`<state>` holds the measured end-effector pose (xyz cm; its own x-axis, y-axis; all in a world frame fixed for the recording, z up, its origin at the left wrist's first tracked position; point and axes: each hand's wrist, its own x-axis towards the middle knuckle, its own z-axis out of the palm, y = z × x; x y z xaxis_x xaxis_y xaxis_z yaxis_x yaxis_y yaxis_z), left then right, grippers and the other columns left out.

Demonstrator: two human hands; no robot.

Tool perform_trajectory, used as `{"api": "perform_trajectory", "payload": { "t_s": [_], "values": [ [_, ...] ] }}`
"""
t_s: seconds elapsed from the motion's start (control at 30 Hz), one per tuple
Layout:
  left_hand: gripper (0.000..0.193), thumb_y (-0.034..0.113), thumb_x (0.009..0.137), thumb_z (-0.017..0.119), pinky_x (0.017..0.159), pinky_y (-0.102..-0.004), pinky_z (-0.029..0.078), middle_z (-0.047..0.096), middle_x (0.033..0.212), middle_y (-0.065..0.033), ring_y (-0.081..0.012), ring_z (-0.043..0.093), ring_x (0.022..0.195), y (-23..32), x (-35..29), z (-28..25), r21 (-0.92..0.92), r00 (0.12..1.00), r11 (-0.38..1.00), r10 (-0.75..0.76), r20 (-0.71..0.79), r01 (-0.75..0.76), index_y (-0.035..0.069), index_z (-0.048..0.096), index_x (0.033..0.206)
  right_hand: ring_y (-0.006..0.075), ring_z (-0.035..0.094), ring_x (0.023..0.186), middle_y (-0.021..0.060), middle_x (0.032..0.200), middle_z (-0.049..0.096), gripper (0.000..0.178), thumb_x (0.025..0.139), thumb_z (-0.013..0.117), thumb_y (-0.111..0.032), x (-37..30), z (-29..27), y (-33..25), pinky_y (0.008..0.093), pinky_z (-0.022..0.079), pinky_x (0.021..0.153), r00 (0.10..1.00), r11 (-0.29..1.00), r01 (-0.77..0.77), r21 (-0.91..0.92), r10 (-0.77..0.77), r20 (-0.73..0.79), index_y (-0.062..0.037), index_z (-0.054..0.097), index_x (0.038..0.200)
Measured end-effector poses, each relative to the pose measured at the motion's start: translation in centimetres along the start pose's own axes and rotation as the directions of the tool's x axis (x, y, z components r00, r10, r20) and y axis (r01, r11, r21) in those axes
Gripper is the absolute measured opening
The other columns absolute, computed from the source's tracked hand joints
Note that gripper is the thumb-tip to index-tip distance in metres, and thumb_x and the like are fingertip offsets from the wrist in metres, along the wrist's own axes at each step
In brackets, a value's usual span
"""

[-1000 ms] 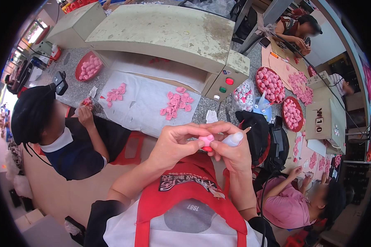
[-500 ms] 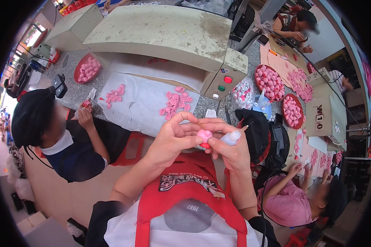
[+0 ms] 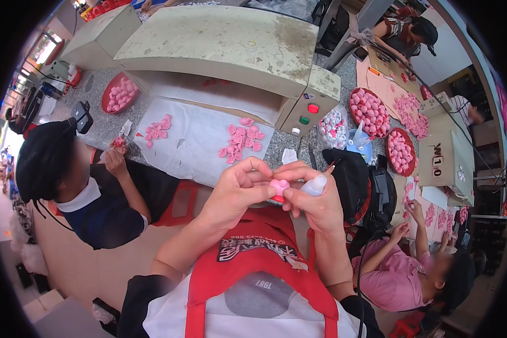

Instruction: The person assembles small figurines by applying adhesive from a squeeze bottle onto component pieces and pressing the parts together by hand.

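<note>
1. Here's the left hand [image 3: 239, 188], pinching a small, rounded pink-and-red piece [image 3: 279, 184] between thumb and fingers.
2. The right hand [image 3: 316, 209] sets its thumb against that piece while gripping a translucent white plastic bottle [image 3: 314, 185].
3. Beyond the left hand, thin, crumpled pink pieces [image 3: 242, 141] lie on a white sheet [image 3: 186, 155].
4. Farther out stands a scuffed cream metal machine [image 3: 214, 50].

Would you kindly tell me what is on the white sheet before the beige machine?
Two clusters of pink petal-like pieces lie on the white sheet; what is beneath them is covered.
</note>
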<state>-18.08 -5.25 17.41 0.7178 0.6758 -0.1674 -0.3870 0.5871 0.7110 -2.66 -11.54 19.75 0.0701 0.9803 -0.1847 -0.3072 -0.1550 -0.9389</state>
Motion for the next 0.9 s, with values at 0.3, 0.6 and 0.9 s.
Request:
{"api": "perform_trajectory", "payload": {
  "t_s": [0.3,0.6,0.9],
  "values": [
    [0.016,-0.005,0.076,0.057,0.072,-0.0232,0.047,0.06,0.091,-0.0085,-0.0125,0.059,0.083,-0.2,0.0,-0.5,0.067,1.0,0.997,0.028,0.007,-0.029,0.003,0.048,0.086,0.0081,0.058,0.059,0.0096,0.099,0.056,0.017,0.073,0.059,-0.002,0.1,-0.1,0.6,0.0153,0.04,0.041,1.0,0.999,0.022,0.035,-0.022,0.014,0.0025,0.062,0.089],
    [0.042,-0.007,0.073,0.061,0.084,-0.0293,0.048,0.047,0.116,-0.0149,-0.0203,0.052,0.102,-1.3,-0.6,1.8,0.07,0.96,0.958,0.279,-0.018,-0.278,-0.004,0.046,0.112,0.0093,0.057,0.062,0.0108,0.102,0.054,0.017,0.074,0.056,0.003,0.4,0.9,1.0,0.0171,0.044,0.045,0.98,0.979,0.157,0.131,-0.138,-0.141,0.0033,0.059,0.091],
    [0.037,-0.008,0.069,0.064,0.081,-0.0299,0.051,0.05,0.109,-0.0151,-0.0213,0.054,0.099,-1.1,-0.2,0.9,0.509,0.798,0.658,0.594,0.101,-0.555,-0.004,0.054,0.105,0.0121,0.058,0.068,0.0145,0.105,0.053,0.022,0.072,0.056,0.009,0.0,0.1,1.3,0.0177,0.046,0.049,0.958,0.958,0.282,0.05,-0.277,-0.077,0.0037,0.06,0.093]
  ]
}}
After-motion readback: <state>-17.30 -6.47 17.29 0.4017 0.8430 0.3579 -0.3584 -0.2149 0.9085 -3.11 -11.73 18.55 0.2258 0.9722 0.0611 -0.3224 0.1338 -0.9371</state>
